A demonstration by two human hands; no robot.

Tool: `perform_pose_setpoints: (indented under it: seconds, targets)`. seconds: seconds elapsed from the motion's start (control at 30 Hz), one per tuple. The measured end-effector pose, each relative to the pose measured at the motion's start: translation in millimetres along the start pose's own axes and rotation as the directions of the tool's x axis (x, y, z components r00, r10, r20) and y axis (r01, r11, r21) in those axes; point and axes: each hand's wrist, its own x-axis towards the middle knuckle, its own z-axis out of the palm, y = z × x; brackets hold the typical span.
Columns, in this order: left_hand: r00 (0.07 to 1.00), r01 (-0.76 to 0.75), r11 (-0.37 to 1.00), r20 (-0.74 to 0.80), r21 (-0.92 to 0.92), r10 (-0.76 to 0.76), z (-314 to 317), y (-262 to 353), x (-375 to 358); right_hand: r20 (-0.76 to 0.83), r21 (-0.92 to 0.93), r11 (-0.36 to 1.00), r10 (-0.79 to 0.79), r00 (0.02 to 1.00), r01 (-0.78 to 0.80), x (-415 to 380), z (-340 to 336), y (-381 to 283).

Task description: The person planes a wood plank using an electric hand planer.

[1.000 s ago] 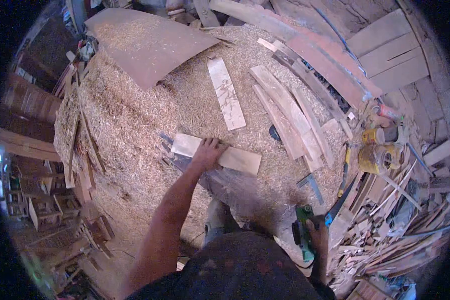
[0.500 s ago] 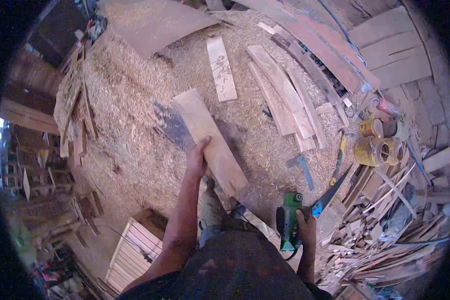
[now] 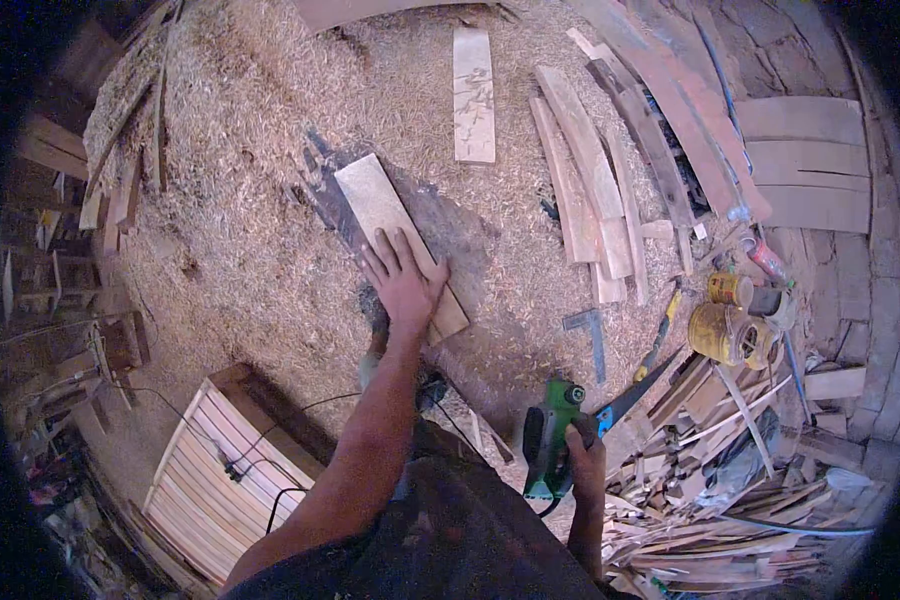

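A pale wooden board point(image 3: 370, 196) lies at a slant over a dark patch amid the wood shavings. My left hand point(image 3: 404, 282) rests flat on its lower half, fingers spread and thumb by the right edge. In my right hand point(image 3: 586, 457) is a green electric hand planer point(image 3: 550, 440), gripped by its handle and held to the right of the board. The planer's underside is hidden from me.
Shavings cover the ground. Several boards point(image 3: 585, 160) lie at upper right, with one more board point(image 3: 474, 95) at the top. A square point(image 3: 592, 335), a yellow-handled tool point(image 3: 660, 335), a handsaw point(image 3: 635, 395) and yellow tins point(image 3: 720, 332) are at right. A slatted wooden piece point(image 3: 220, 470) stands lower left.
The board has gone from being held in my left hand to lying down, and that hand has changed from gripping its edge to pressing flat on top. The planer stays in my right hand.
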Motion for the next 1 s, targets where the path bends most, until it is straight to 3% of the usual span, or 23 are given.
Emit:
perform_pose_setpoints:
  seconds: [0.13, 0.2, 0.27, 0.33, 0.43, 0.53, 0.6, 0.7, 1.0]
  targets:
    - [0.997, 0.027, 0.999, -0.078, -0.023, -0.028, 12, -8, 29, -0.053, -0.076, 0.997, 0.01, 0.999, -0.014, -1, 19, -20]
    - [0.996, 0.053, 0.996, -0.068, -0.069, -0.057, 13, -11, 45, -0.025, -0.246, 0.965, -0.1, 0.995, 0.09, 6, 29, -16]
    - [0.997, 0.044, 0.996, -0.064, -0.078, -0.049, 12, -15, 50, 0.035, -0.296, 0.945, -0.135, 0.99, 0.139, 9, 45, -22]
    - [0.999, 0.017, 1.0, -0.042, 0.022, -0.016, 20, -20, 50, 0.098, -0.235, 0.962, -0.117, 0.988, 0.137, 5, 73, -53]
    - [0.997, -0.072, 0.991, -0.009, 0.114, 0.073, 27, -40, 61, 0.115, -0.535, 0.68, -0.53, 0.84, 0.502, 29, 110, -35]
    - [0.985, -0.166, 0.976, 0.064, 0.139, 0.159, 29, -80, 98, 0.285, -0.429, 0.807, -0.306, 0.908, 0.406, 41, 144, -67]
    - [0.969, -0.198, 0.967, 0.184, 0.162, 0.168, 13, -98, 133, 0.288, -0.475, 0.772, -0.317, 0.904, 0.422, 52, 166, -59]
    - [0.941, -0.26, 0.962, 0.245, 0.079, 0.234, -1, -114, 169, 0.296, -0.489, 0.751, -0.334, 0.895, 0.442, 60, 187, -68]
    - [0.921, -0.176, 0.975, 0.373, 0.136, 0.114, -22, -97, 179, 0.321, -0.478, 0.764, -0.307, 0.896, 0.433, 77, 218, -91]
